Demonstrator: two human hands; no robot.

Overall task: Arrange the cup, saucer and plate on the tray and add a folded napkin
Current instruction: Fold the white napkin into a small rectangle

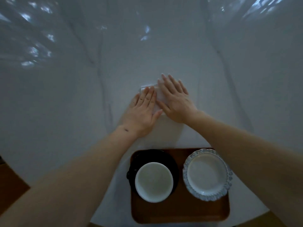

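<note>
We see both hands laid flat, fingers straight, on a white paper napkin (158, 95) that lies on the glossy white counter (65, 95) beyond the tray. The left hand (142, 112) presses the napkin's left side; the right hand (174, 99) covers its right side, thumbs nearly touching. Nearer to us, the brown wooden tray (180, 212) carries a white cup (154, 181) standing on a dark saucer (147, 157) at left, and a pale blue fluted plate (207, 174) at right.
</note>
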